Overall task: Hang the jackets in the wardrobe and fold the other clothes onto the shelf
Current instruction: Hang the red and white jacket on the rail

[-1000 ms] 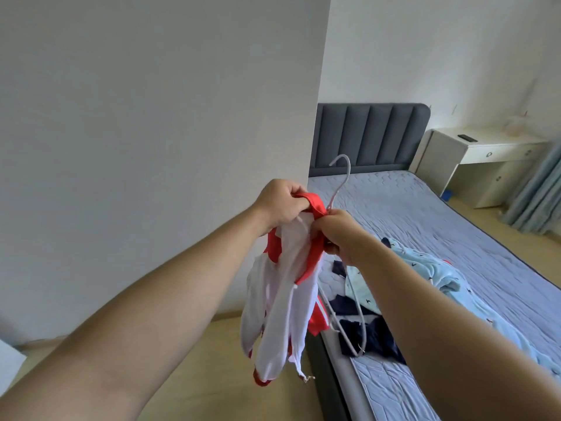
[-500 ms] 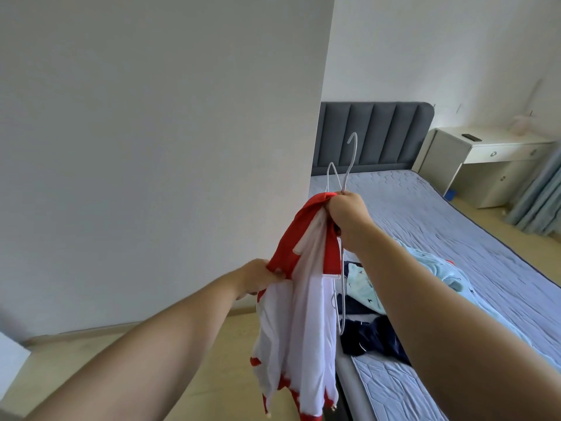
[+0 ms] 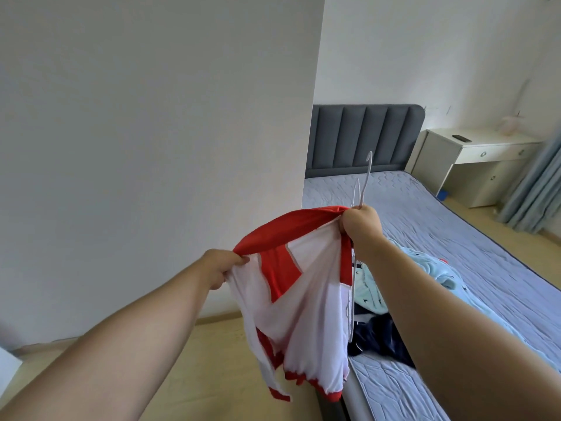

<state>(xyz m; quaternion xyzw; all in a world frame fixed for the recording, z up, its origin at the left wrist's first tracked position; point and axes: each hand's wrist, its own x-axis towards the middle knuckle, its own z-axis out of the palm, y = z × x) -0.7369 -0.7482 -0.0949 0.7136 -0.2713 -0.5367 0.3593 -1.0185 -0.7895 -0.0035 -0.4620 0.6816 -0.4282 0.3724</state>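
Beside the bed, left hand and right hand clamp fingers on the jacket.

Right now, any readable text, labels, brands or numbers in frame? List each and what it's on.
No readable text in view.
Red and white jacket: no print or tag showing.
Light blue garment on the bed: small dark marks, a pattern, not letters.
Dark item on the desk: too small to tell.

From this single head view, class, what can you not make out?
Wire hanger: lower part mostly behind the red and white jacket and right hand.
Navy garment on the bed: partly behind the right forearm, type unclear.
Dark item on the desk: too small.
Wardrobe: out of frame.
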